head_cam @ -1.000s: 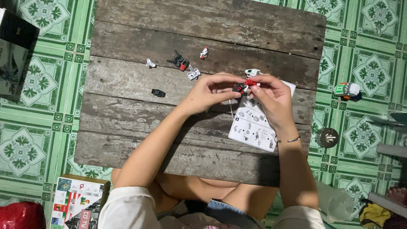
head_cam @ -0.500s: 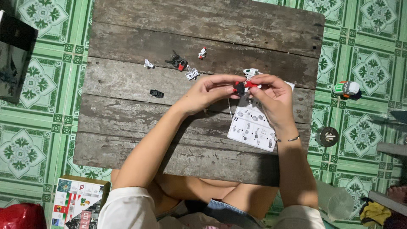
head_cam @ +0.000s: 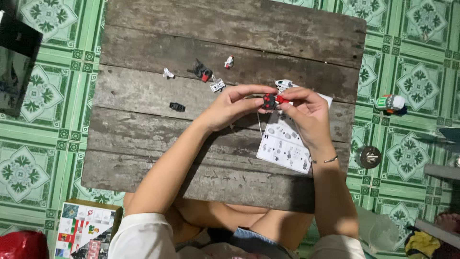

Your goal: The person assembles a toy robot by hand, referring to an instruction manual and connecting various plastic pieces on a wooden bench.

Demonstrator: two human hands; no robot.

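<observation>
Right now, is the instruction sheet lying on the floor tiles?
No, the instruction sheet lies on the wooden table, partly under the right hand.

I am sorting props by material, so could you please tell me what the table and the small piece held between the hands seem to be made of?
The table looks like raw, weathered wood: grey planks with visible grain, cracks and gaps. The small red and black piece, pinched between the left hand and right hand, appears to be moulded plastic with solid colours, though it is too small to be sure.
</observation>
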